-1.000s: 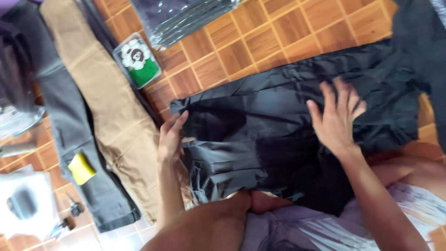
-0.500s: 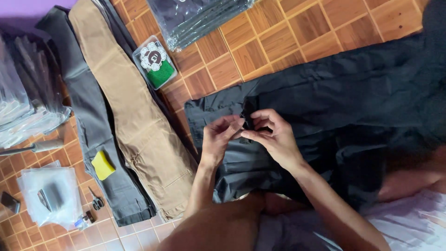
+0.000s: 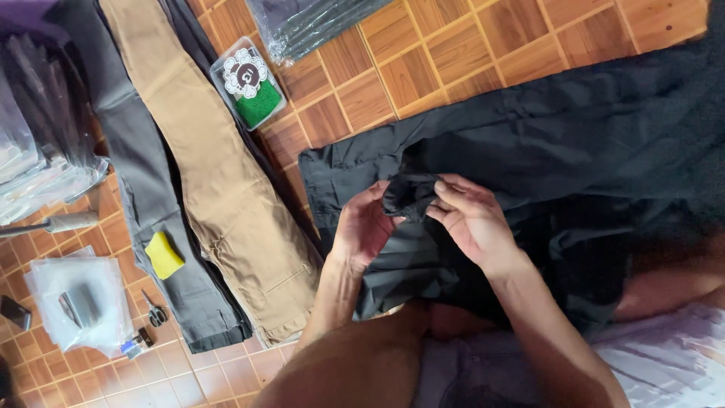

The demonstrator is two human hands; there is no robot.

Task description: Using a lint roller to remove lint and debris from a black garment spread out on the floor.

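**Floor lot: black garment, held at a bunched fold**

Wood-patterned floor tiles point(image 3: 453, 53) were recorded as the working surface, seen from above. Black trousers point(image 3: 574, 143) were laid across the right half of the floor, reaching to the person's lap. A bunched fold point(image 3: 408, 195) of the cloth near its left end was raised and pinched from both sides: the left hand point(image 3: 362, 227) was closed on it with thumb and fingers, the right hand point(image 3: 472, 219) likewise, thumb on top. Whether a button or a tag was gripped inside the fold could not be told.

Risk, as judged: the fold could be let slip if either pinch were loosened, and the smoothed cloth beneath could be dragged into creases by any pull.

Also entered: tan trousers point(image 3: 219, 181) just left of the black garment; grey trousers point(image 3: 143, 196) beside those, bearing a yellow pad point(image 3: 164, 255); a clear box with a green insert point(image 3: 248, 83); bagged dark garments point(image 3: 317, 23) at the top edge; small scissors point(image 3: 156, 313); a plastic pouch point(image 3: 79, 302). Leftward room was limited by the tan trousers lying close.
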